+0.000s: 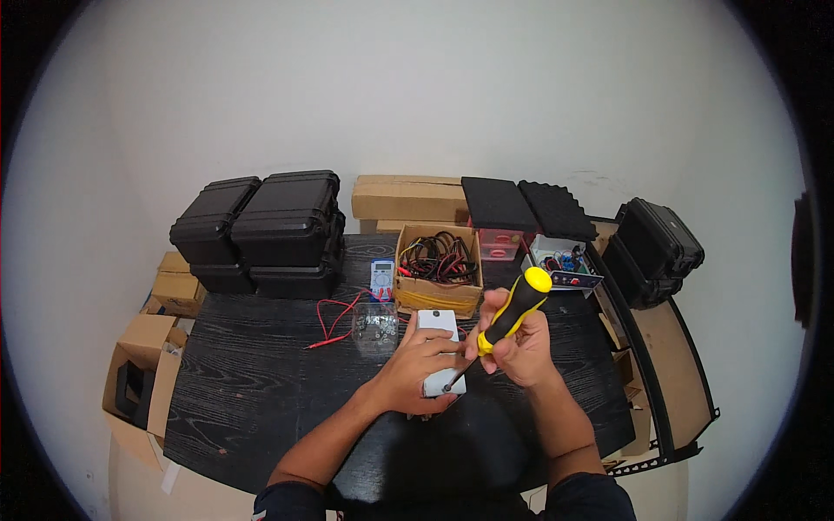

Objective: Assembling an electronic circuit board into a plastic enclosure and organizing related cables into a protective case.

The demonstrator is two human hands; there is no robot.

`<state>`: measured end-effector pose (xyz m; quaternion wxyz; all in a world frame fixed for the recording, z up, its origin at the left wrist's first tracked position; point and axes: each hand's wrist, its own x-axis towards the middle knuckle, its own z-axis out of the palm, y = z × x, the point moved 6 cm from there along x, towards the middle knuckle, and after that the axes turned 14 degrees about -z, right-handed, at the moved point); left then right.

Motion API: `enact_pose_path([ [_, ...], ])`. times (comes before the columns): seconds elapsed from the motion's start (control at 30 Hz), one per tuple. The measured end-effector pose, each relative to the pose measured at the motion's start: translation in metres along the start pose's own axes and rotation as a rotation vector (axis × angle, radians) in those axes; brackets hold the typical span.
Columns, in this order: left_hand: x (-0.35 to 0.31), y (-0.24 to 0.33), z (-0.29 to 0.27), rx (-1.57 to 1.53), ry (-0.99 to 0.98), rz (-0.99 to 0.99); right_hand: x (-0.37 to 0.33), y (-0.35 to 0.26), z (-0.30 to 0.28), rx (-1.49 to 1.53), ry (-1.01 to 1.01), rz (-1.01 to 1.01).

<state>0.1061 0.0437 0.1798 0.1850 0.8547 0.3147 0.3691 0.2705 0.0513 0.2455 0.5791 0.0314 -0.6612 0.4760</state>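
A small grey box [441, 352] sits at the middle of the black table [252, 391], right between the two hands. The left hand [415, 369] lies over its near left side and grips it, fingers wrapped across the top face. The right hand [514, 343] is clenched round a screwdriver [508, 314] with a yellow and black handle; the handle tilts up and to the right, and the thin shaft runs down left to the box's near end, where the tip meets it or comes very close.

Much of the box is covered by the left hand, so its lower left edge cannot be seen. What the tip bears on is too small to make out; it may be a screw. Both forearms come in from the bottom edge, and the upper arms are cut off there.

Just left of the box stands a clear cup [375, 326] with small metal bits in it, hard to tell apart. Behind the box an open carton [438, 271] holds a tangle of red, black and yellow leads. A blue meter [381, 278] lies beside the carton, with red leads [334, 323] trailing from it across the table. Black cases [265, 227] are stacked at the far left, another case [653, 247] at the far right, and a small tray [563, 262] of mixed parts sits between it and the carton.
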Motion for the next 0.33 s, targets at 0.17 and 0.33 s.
enact_pose_path([
  [0.17,-0.0013,-0.0070,0.0047,-0.020,-0.060,-0.036,0.0070,0.0037,0.0046,0.142,0.246,0.103],
  [0.33,-0.0018,-0.0002,0.0011,-0.042,-0.102,-0.016,-0.0005,0.0028,-0.0019,-0.044,0.047,0.054],
])
